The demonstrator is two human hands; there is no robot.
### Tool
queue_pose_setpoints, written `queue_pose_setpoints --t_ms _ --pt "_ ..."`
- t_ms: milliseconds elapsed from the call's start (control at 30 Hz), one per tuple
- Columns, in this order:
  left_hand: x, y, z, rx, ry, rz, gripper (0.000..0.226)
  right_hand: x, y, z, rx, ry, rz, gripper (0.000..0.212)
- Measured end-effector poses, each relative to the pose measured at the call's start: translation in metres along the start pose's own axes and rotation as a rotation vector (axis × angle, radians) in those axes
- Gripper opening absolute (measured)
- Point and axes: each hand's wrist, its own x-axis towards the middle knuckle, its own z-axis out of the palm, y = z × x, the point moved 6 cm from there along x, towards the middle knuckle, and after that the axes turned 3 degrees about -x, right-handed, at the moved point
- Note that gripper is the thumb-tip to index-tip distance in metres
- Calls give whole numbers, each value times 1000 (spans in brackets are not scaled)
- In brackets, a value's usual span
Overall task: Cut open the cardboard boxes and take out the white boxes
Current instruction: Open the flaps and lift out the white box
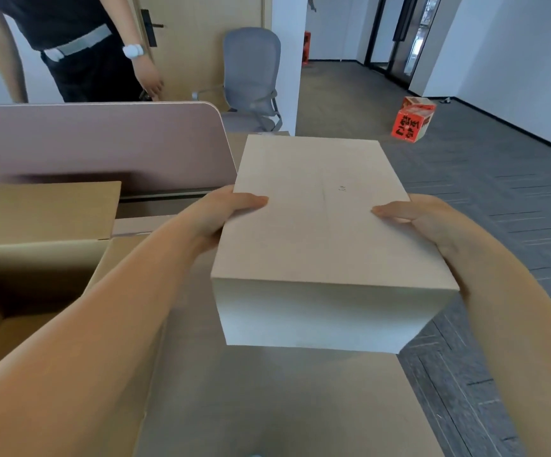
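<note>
Both forearms reach in from the bottom corners of the head view, and between them the white box is held up in the air, level, its top tinted beige by the light and its near side plain white. On the box's left edge the left hand grips with the thumb lying on top and the fingers tucked underneath, out of sight; the right hand does the same on the right edge, so the fingers of both hands are grasping the box. Below the box lies a flat brown surface, probably a closed cardboard box, though it could be the desk itself. To the left stands an open cardboard box with its flaps up, set against a pink divider panel. Beyond the divider stands another person in dark clothes with a white wristwatch. Further back are a grey office chair and, on the carpet, a red carton.
</note>
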Motion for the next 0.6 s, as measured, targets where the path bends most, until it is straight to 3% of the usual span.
queue_pose_setpoints --t_ms 100,267,467,600 --pt "-16 -1 7 62 -41 29 21 -15 3 -1 -49 -14 28 11" --pt "-53 -18 13 69 -90 99 78 -64 15 2 -63 18 -68 24" --pt "-88 -49 16 -18 25 170 80 -98 60 8 121 222 -188 43" --pt "-92 -71 16 -146 187 176 47 -101 98 16 137 343 -126 31"
